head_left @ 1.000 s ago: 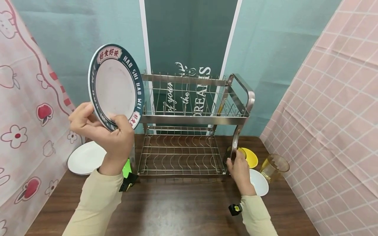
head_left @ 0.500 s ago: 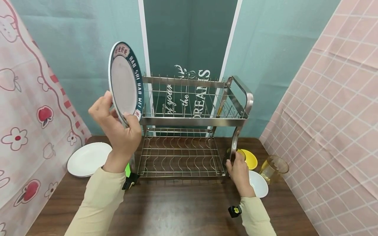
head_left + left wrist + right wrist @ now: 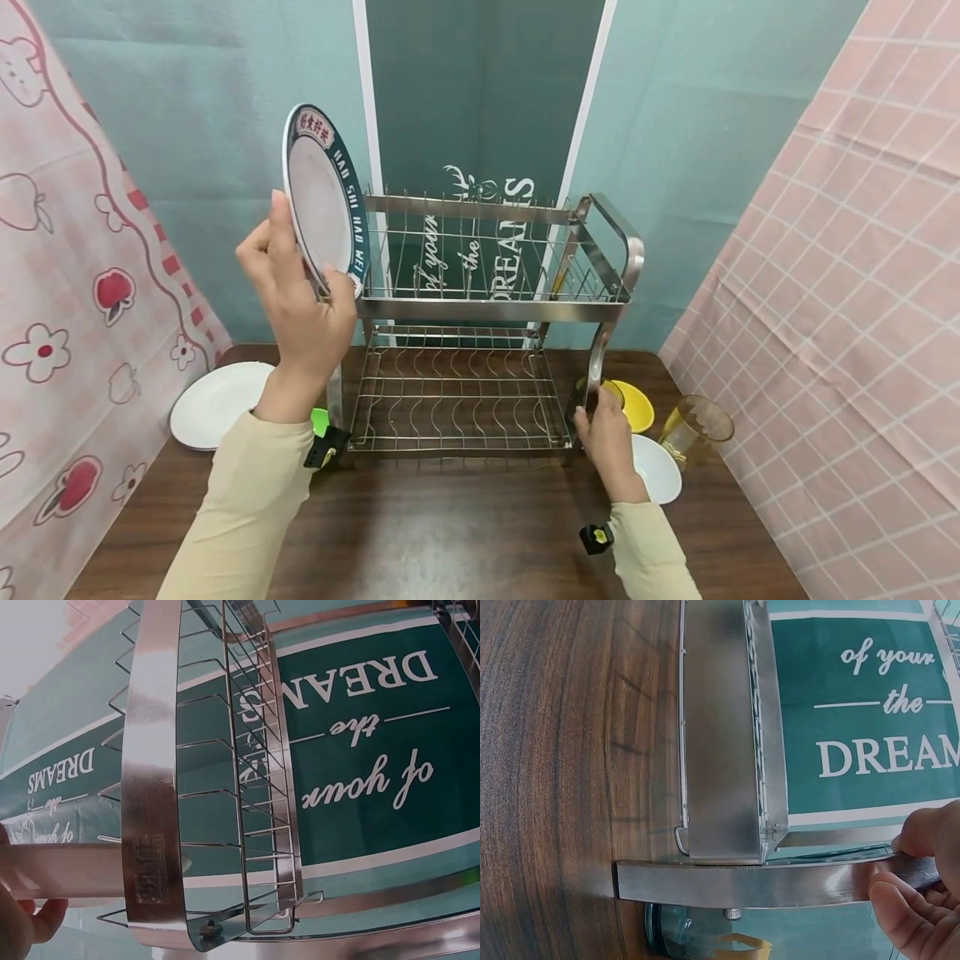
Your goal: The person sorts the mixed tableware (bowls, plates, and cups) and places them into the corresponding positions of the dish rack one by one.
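Observation:
My left hand (image 3: 300,312) pinches the lower edge of a round plate (image 3: 318,200) with a white centre and a dark blue lettered rim. The plate stands nearly upright at the left end of the upper tier of a two-tier metal dish rack (image 3: 487,310). In the left wrist view the plate (image 3: 67,871) appears edge-on, partly behind the rack's front rail (image 3: 152,772); whether it rests on the wires I cannot tell. Around the rack's right front leg (image 3: 742,883), the fingers of my right hand (image 3: 609,442) are curled.
On the brown table (image 3: 442,533), a white plate (image 3: 221,404) lies left of the rack. To the right are a yellow dish (image 3: 636,406), a white bowl (image 3: 657,469) and an amber glass (image 3: 693,425). A green item (image 3: 320,421) shows beside the left wrist. Curtains hang around the table.
The blue-rimmed plate has moved right toward the rack's left end and turned more edge-on. My left index finger now reaches higher along its back. The right hand keeps its place on the leg.

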{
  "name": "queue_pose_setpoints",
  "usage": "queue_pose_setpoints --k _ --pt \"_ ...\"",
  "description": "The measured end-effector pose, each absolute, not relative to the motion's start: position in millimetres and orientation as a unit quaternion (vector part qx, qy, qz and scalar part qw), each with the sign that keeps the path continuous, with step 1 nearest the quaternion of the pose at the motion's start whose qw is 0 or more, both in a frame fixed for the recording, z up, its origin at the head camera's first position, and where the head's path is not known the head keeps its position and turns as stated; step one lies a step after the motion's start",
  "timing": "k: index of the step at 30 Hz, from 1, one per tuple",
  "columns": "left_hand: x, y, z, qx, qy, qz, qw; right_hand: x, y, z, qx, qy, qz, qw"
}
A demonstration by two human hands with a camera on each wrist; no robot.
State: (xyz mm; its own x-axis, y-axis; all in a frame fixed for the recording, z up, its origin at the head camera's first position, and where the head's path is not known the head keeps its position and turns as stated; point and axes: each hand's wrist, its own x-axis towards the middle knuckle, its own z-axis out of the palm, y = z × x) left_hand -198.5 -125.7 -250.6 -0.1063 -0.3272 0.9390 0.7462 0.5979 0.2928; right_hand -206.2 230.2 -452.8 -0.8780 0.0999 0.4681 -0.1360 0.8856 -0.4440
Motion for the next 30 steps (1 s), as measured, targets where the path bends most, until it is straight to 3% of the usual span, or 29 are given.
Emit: queue_pose_setpoints --k 20,30 --pt "-206.1 -135.5 -245.7 -0.158 -0.711 -0.380 0.571 -207.2 229.9 -454.8 0.010 -0.937 0.234 0.260" --pt "-212.1 -140.6 -248.6 -0.153 -0.728 -0.370 0.557 -207.2 229.3 -453.0 0.007 -0.939 0.239 0.249"
